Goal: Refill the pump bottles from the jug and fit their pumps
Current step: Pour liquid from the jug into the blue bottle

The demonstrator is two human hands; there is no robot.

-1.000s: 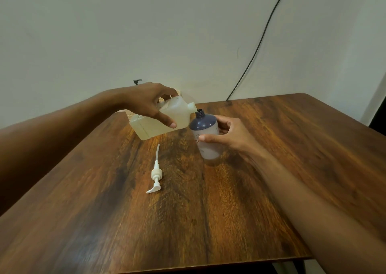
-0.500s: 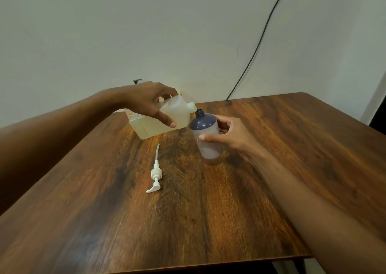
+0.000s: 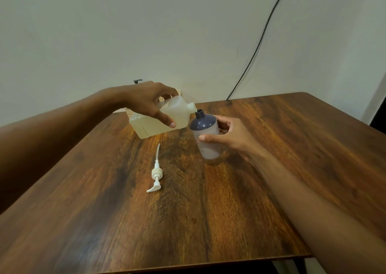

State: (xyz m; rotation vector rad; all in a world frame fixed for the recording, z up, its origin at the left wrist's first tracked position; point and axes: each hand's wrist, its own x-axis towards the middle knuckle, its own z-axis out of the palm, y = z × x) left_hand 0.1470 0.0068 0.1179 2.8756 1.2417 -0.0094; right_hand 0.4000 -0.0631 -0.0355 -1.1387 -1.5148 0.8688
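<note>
Head view shows the left hand (image 3: 146,102) gripping a tilted translucent jug (image 3: 165,117) of pale yellowish liquid, its spout touching the open neck of the bottle (image 3: 205,135); the right hand (image 3: 227,135) clasps this bottle standing on the table (image 3: 271,148), and the white pump (image 3: 156,172) lies nearby

The table (image 3: 208,211) is dark reddish-brown wood with streaky black grain. Centre frame, the jug (image 3: 165,118) is translucent, pale yellow — the bottle (image 3: 205,135) navy-shouldered, whitish below. The pump (image 3: 156,172) is cream-white; a black cable (image 3: 259,41) crosses the off-white wall (image 3: 125,33).
</note>
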